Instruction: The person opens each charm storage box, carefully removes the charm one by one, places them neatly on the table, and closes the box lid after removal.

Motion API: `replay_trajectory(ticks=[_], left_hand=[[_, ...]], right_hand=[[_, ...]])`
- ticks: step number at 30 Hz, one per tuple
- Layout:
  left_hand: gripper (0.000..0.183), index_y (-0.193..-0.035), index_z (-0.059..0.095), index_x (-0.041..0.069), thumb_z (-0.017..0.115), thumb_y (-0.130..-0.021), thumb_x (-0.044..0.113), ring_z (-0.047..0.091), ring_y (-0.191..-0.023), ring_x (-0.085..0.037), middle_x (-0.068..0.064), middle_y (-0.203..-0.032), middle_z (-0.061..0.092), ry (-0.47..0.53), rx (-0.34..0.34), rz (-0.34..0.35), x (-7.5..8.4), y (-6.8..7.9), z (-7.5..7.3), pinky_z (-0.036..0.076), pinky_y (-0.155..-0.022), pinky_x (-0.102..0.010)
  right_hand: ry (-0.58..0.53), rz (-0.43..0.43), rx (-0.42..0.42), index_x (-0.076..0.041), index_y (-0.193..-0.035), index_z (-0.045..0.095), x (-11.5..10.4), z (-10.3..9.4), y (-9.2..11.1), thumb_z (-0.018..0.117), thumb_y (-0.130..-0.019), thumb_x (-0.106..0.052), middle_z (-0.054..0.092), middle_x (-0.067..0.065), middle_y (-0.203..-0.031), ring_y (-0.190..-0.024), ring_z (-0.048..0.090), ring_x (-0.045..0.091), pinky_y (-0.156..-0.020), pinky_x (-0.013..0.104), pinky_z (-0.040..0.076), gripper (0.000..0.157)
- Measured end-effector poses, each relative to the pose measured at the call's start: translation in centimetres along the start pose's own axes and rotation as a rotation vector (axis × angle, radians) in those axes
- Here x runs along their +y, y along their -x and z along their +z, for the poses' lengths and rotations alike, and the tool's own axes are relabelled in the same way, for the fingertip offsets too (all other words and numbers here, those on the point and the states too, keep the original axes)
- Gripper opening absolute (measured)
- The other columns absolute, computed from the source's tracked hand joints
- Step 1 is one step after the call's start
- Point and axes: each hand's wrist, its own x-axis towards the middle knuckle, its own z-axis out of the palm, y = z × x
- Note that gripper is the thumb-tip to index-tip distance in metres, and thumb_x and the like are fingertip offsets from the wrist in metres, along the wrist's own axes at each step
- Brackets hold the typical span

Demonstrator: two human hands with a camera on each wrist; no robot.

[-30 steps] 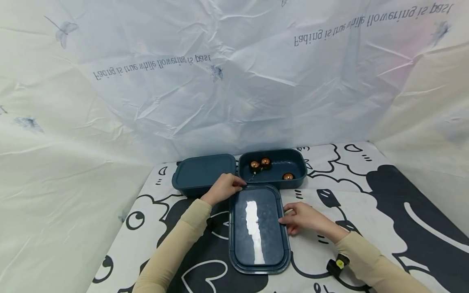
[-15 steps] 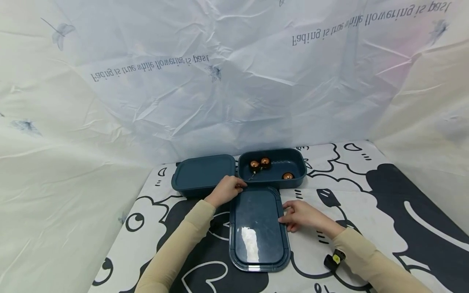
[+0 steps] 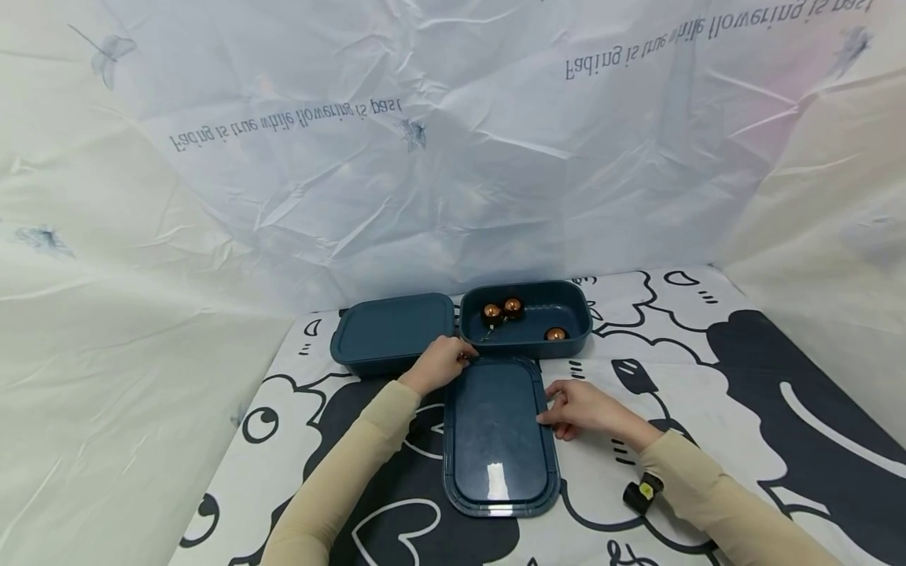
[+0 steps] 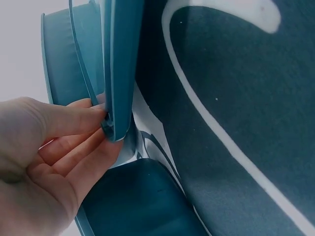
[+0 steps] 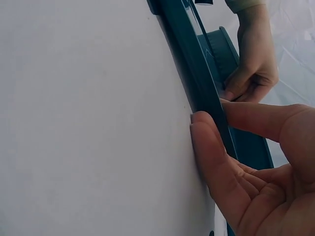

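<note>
A dark blue rectangular lid (image 3: 501, 432) lies lengthwise in front of the person, with glare at its near end. My left hand (image 3: 440, 363) pinches its far left corner; in the left wrist view, the thumb (image 4: 81, 120) is on one side of the lid's rim and the fingers on the other. On the lid's right edge, my right hand (image 3: 583, 409) holds the rim between thumb and fingers, also seen in the right wrist view, where the lid (image 5: 197, 64) shows edge-on. Just beyond the lid stands an open dark blue box (image 3: 580, 318) containing three shiny copper-coloured balls (image 3: 555, 334) with black parts.
A second dark blue box (image 3: 392, 330), with its lid on, stands left of the open one, close to the left hand. A black-and-white cartoon cloth (image 3: 658, 377) covers the table. Pale plastic sheeting (image 3: 453, 196) rises behind and at both sides.
The glare on the lid has shrunk and slid toward its near end, as the lid's tilt shifts slightly. Both hands keep their hold at nearly the same places.
</note>
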Motion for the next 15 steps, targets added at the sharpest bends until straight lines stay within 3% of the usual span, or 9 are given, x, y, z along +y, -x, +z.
replay_trajectory(ticks=[4,8,15], left_hand=[[0.027,-0.124,0.072,0.004,0.058,-0.101,0.001,0.058,-0.061,-0.010,-0.013,-0.108,0.073,0.018,-0.034,-0.003,-0.16,-0.03,0.10,0.047,-0.058,-0.024],[0.028,-0.128,0.069,0.004,0.059,-0.102,0.005,0.054,-0.058,-0.010,-0.012,-0.105,0.073,0.032,-0.075,-0.008,-0.27,-0.03,0.28,0.045,-0.056,-0.023],[0.029,-0.130,0.068,0.003,0.061,-0.102,0.007,0.065,-0.080,-0.009,-0.013,-0.122,0.070,0.030,-0.116,-0.006,-0.61,0.01,0.79,0.051,-0.066,-0.023]], right_hand=[[0.021,0.021,0.009,0.005,-0.118,0.059,-0.12,-0.06,-0.14,0.079,-0.088,-0.016,0.067,0.008,-0.069,-0.054,0.066,0.017,-0.053,0.031,0.059,0.041],[0.065,0.018,0.022,0.003,-0.115,0.061,-0.15,-0.08,-0.28,0.080,-0.087,-0.017,0.067,0.008,-0.067,-0.052,0.065,0.017,-0.052,0.030,0.058,0.039],[0.105,0.025,0.056,0.000,-0.109,0.063,-0.18,0.04,-0.43,0.082,-0.085,-0.018,0.065,0.007,-0.065,-0.050,0.064,0.018,-0.051,0.029,0.056,0.035]])
